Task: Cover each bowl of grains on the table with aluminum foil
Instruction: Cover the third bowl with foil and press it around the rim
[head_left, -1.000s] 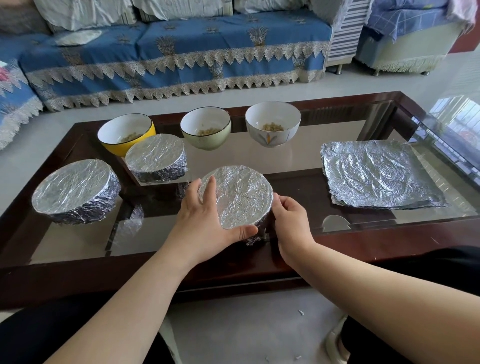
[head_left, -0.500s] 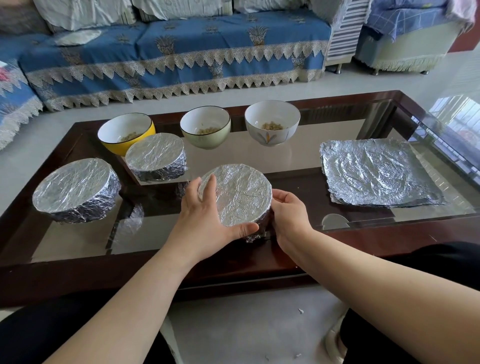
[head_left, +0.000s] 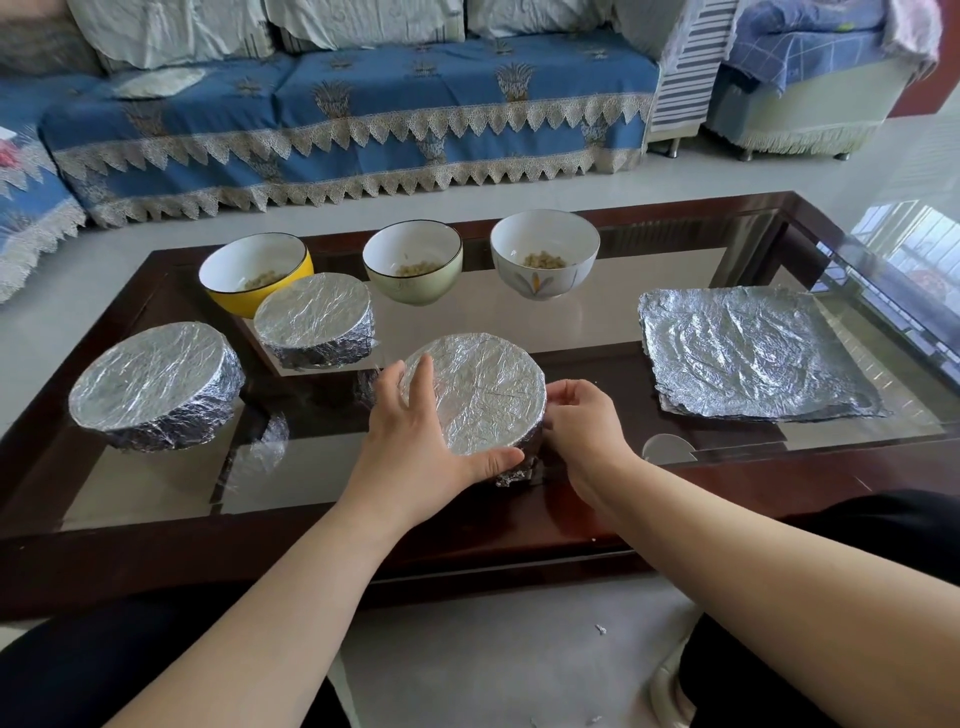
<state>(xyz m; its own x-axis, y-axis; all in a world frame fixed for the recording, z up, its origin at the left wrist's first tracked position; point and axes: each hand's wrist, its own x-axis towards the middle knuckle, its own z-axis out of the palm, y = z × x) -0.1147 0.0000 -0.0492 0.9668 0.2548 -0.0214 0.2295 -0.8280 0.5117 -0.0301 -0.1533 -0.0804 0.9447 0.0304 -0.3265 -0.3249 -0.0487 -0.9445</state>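
Nearest the front edge of the dark wood-framed glass coffee table (head_left: 675, 525) stands a round bowl wrapped in crinkled silver foil (head_left: 480, 392), its top taut and flat, foil gathered down its sides. Farther back and left on that table sits a second foil-wrapped round bowl (head_left: 314, 317), and near the table's left edge a third, wider foil-covered bowl (head_left: 150, 379). Along the table's far side stand three uncovered bowls holding pale grains: a yellow bowl with white interior (head_left: 254, 273), a pale green bowl (head_left: 413, 262), and a white bowl with a flower motif (head_left: 545, 254). Toward the table's right end lies a flat stack of wrinkled square aluminium foil sheets (head_left: 753, 353)
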